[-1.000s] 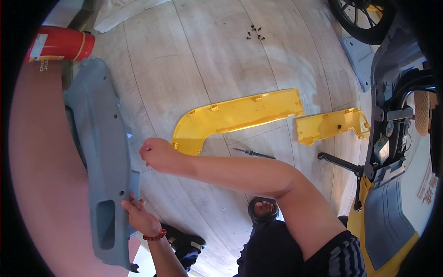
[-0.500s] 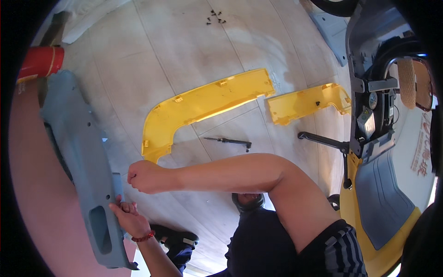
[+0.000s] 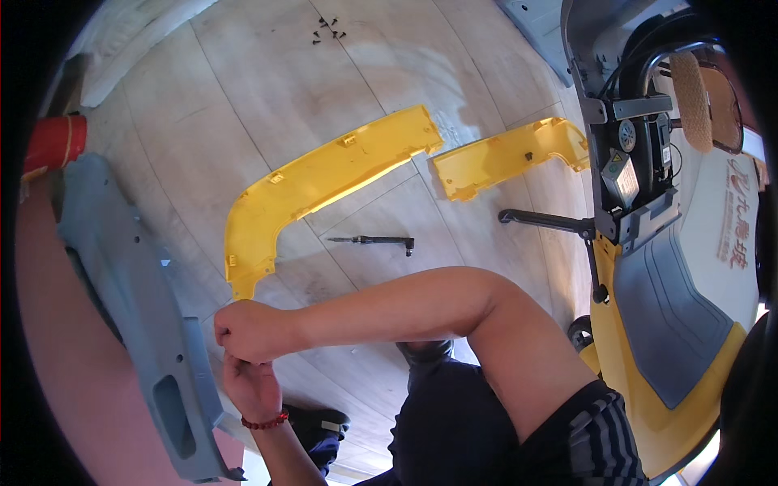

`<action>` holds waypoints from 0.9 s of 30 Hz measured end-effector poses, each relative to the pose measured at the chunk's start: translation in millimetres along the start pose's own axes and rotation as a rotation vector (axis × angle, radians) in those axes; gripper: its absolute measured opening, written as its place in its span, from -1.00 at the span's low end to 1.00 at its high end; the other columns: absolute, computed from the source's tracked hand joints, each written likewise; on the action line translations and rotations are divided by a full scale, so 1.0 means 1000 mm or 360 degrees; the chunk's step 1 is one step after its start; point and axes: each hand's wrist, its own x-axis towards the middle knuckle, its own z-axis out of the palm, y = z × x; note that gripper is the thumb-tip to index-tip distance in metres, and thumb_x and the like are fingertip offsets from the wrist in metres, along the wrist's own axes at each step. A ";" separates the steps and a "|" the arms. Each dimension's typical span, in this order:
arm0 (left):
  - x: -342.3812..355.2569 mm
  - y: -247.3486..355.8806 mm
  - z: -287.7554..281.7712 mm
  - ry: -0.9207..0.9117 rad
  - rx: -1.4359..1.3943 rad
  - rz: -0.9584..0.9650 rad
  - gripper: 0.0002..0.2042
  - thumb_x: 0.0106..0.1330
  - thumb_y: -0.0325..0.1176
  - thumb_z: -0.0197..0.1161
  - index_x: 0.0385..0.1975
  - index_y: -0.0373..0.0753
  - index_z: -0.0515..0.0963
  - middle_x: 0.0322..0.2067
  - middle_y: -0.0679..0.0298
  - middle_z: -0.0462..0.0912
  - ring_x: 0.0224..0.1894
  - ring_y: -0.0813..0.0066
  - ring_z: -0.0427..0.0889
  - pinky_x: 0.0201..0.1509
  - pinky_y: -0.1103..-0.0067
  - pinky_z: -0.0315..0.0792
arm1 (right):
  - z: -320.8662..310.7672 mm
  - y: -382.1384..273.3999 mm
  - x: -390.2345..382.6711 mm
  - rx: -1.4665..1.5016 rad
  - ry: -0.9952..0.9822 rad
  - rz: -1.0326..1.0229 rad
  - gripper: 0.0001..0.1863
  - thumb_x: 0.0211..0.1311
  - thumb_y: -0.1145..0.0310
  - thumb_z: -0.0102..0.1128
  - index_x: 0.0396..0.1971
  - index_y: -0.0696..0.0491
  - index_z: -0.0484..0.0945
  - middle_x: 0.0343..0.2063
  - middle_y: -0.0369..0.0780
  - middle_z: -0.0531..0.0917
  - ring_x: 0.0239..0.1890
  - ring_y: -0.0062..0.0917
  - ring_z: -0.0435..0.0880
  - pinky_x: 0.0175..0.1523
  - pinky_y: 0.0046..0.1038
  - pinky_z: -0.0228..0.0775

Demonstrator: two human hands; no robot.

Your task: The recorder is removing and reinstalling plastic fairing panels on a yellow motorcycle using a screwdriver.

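Two hands are working together at the lower left of the view. The right hand (image 3: 247, 330) is reaching across from the right, its forearm crossing above the dark trouser leg, and its fingers are curled into a tight fist. The left hand (image 3: 253, 387), wearing one red bead bracelet (image 3: 264, 422) at the wrist, is coming up from the lower edge and is touching the underside of the right hand. Its fingers are bent narrow around a small spot between the two hands; what they are pinching is hidden, so it cannot be told.

Both hands are sitting just beside the right edge of one long grey plastic panel (image 3: 134, 292), which is running from the upper left down to the lower edge and is showing one oblong cut-out near its lower end. One red cylinder (image 3: 55, 142) is lying near the panel's upper end.

Two yellow plastic panels are lying flat on the pale wooden floor (image 3: 243, 73): one long curved yellow panel (image 3: 312, 182), its lower tip near the right hand, and one shorter yellow panel (image 3: 506, 154) just beside it to the right. One dark screwdriver (image 3: 371, 240) is lying between the long panel and the forearm. One small cluster of dark screws (image 3: 327, 29) is lying well apart near the top. One yellow and grey scooter (image 3: 656, 267) is standing at the right edge.
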 end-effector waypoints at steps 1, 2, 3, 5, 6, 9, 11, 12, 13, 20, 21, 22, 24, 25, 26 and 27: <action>-0.004 -0.002 0.016 0.0138 -0.0035 -0.0029 -0.79 0.32 -0.38 -0.13 -0.14 -0.32 0.36 -0.49 0.33 0.40 -0.53 0.54 0.29 -0.23 0.55 0.34 | -0.003 0.001 -0.003 -0.0007 0.0008 0.0002 -0.80 0.01 0.43 -0.05 -0.44 0.22 0.52 -0.47 -0.03 0.59 -0.35 -0.21 0.57 -0.23 -0.34 0.40; -0.003 -0.003 0.017 0.0130 -0.0038 -0.0035 -0.79 0.32 -0.38 -0.13 -0.14 -0.32 0.36 -0.49 0.33 0.40 -0.53 0.54 0.29 -0.23 0.55 0.34 | -0.007 0.004 -0.007 -0.0093 0.0051 -0.0076 -0.80 0.01 0.44 -0.04 -0.43 0.21 0.52 -0.47 -0.04 0.59 -0.35 -0.22 0.58 -0.23 -0.34 0.40; -0.003 -0.004 0.018 0.0008 -0.0048 -0.0086 -0.79 0.30 -0.42 -0.13 -0.14 -0.31 0.35 -0.49 0.33 0.40 -0.51 0.53 0.34 -0.20 0.54 0.34 | -0.011 0.007 -0.012 -0.0179 0.0093 -0.0153 -0.80 0.01 0.44 -0.04 -0.42 0.20 0.52 -0.47 -0.05 0.60 -0.35 -0.22 0.58 -0.22 -0.34 0.40; 0.006 -0.005 0.009 -0.0114 -0.0061 -0.0133 -0.79 0.28 -0.45 -0.12 -0.13 -0.30 0.35 -0.49 0.33 0.41 -0.48 0.53 0.39 -0.18 0.53 0.33 | -0.039 -0.009 -0.030 -0.0023 0.0061 0.0136 -0.80 0.03 0.44 -0.02 -0.38 0.18 0.53 -0.47 -0.06 0.59 -0.33 -0.25 0.58 -0.21 -0.33 0.39; 0.012 -0.004 -0.004 -0.0428 -0.0181 -0.0187 -0.80 0.29 -0.47 -0.12 -0.13 -0.30 0.35 -0.49 0.31 0.41 -0.48 0.52 0.39 -0.17 0.50 0.33 | -0.056 -0.004 -0.037 -0.0400 0.0377 -0.0181 -0.80 0.06 0.46 -0.02 -0.33 0.16 0.52 -0.43 -0.10 0.60 -0.30 -0.34 0.57 -0.21 -0.36 0.38; 0.010 0.001 -0.016 -0.0762 -0.0317 -0.0236 -0.81 0.29 -0.49 -0.12 -0.13 -0.30 0.35 -0.50 0.28 0.40 -0.48 0.51 0.38 -0.17 0.47 0.32 | -0.137 -0.002 -0.081 -0.0614 0.1152 -0.0224 -0.80 0.10 0.48 -0.01 -0.26 0.11 0.52 -0.38 -0.14 0.59 -0.32 -0.42 0.56 -0.20 -0.47 0.38; 0.009 0.001 -0.010 -0.0819 -0.0337 -0.0261 -0.81 0.30 -0.49 -0.12 -0.13 -0.30 0.35 -0.50 0.27 0.40 -0.49 0.51 0.38 -0.18 0.46 0.31 | -0.206 0.001 -0.125 -0.1255 0.1793 0.0080 -0.80 0.13 0.44 -0.02 -0.28 0.13 0.53 -0.35 -0.11 0.61 -0.25 -0.35 0.59 -0.18 -0.44 0.40; 0.010 0.000 -0.007 -0.0853 -0.0334 -0.0274 -0.81 0.30 -0.49 -0.12 -0.14 -0.30 0.36 -0.51 0.28 0.39 -0.50 0.52 0.37 -0.19 0.47 0.31 | -0.235 0.010 -0.152 -0.1363 0.1962 0.0369 -0.79 0.11 0.40 -0.01 -0.29 0.13 0.53 -0.34 -0.07 0.62 -0.20 -0.28 0.59 -0.12 -0.39 0.40; 0.010 -0.001 -0.007 -0.0876 -0.0328 -0.0283 -0.82 0.30 -0.49 -0.13 -0.15 -0.29 0.37 -0.51 0.28 0.39 -0.50 0.53 0.36 -0.20 0.48 0.30 | -0.254 0.016 -0.175 -0.1626 0.2101 0.0683 -0.76 0.08 0.37 0.01 -0.28 0.13 0.54 -0.31 -0.06 0.61 -0.17 -0.24 0.57 -0.06 -0.33 0.38; 0.010 -0.011 0.000 -0.0772 -0.0343 -0.0373 -0.82 0.28 -0.51 -0.13 -0.19 -0.28 0.39 -0.53 0.31 0.37 -0.52 0.55 0.34 -0.21 0.49 0.30 | -0.311 0.047 -0.248 -0.2093 0.1927 0.1800 -0.68 0.06 0.28 0.03 -0.16 0.06 0.49 -0.16 -0.11 0.55 -0.04 -0.21 0.50 0.03 -0.26 0.34; 0.007 -0.010 -0.001 -0.0766 -0.0344 -0.0387 -0.82 0.28 -0.51 -0.13 -0.20 -0.28 0.39 -0.54 0.31 0.37 -0.52 0.55 0.34 -0.21 0.49 0.30 | -0.311 0.046 -0.246 -0.2014 0.1812 0.1929 -0.67 0.07 0.27 0.03 -0.15 0.04 0.49 -0.14 -0.12 0.54 -0.02 -0.23 0.49 0.04 -0.26 0.33; 0.008 -0.012 0.000 -0.0767 -0.0343 -0.0418 -0.82 0.27 -0.51 -0.13 -0.20 -0.28 0.39 -0.54 0.31 0.36 -0.53 0.55 0.34 -0.22 0.48 0.31 | -0.314 0.049 -0.247 -0.2013 0.1796 0.1928 -0.67 0.07 0.27 0.03 -0.15 0.04 0.49 -0.14 -0.12 0.54 -0.02 -0.23 0.49 0.04 -0.26 0.33; 0.008 -0.012 0.003 -0.0745 -0.0334 -0.0411 -0.82 0.28 -0.51 -0.13 -0.20 -0.27 0.39 -0.55 0.32 0.36 -0.53 0.54 0.34 -0.23 0.48 0.31 | -0.321 0.054 -0.250 -0.2030 0.1720 0.2024 -0.68 0.08 0.25 0.02 -0.18 0.03 0.51 -0.14 -0.13 0.55 -0.01 -0.24 0.49 0.03 -0.25 0.33; 0.009 -0.011 0.002 -0.0756 -0.0323 -0.0393 -0.82 0.28 -0.51 -0.14 -0.20 -0.27 0.39 -0.55 0.32 0.36 -0.53 0.54 0.35 -0.23 0.48 0.31 | -0.325 0.059 -0.249 -0.2070 0.1716 0.2043 -0.70 0.08 0.24 0.01 -0.20 0.02 0.53 -0.14 -0.15 0.57 -0.01 -0.24 0.50 0.03 -0.23 0.33; 0.010 -0.010 0.001 -0.0767 -0.0312 -0.0374 -0.82 0.28 -0.51 -0.14 -0.20 -0.27 0.39 -0.55 0.32 0.36 -0.53 0.54 0.35 -0.22 0.48 0.31 | -0.328 0.064 -0.249 -0.2069 0.1696 0.2036 -0.70 0.08 0.24 0.01 -0.20 0.02 0.53 -0.14 -0.15 0.57 -0.01 -0.24 0.50 0.03 -0.23 0.33; 0.010 -0.008 0.000 -0.0746 -0.0311 -0.0364 -0.82 0.28 -0.51 -0.14 -0.20 -0.27 0.39 -0.55 0.32 0.36 -0.53 0.54 0.35 -0.22 0.48 0.31 | -0.330 0.069 -0.248 -0.2126 0.1691 0.1992 -0.71 0.07 0.24 0.01 -0.22 0.02 0.54 -0.17 -0.14 0.58 -0.04 -0.24 0.52 0.01 -0.23 0.34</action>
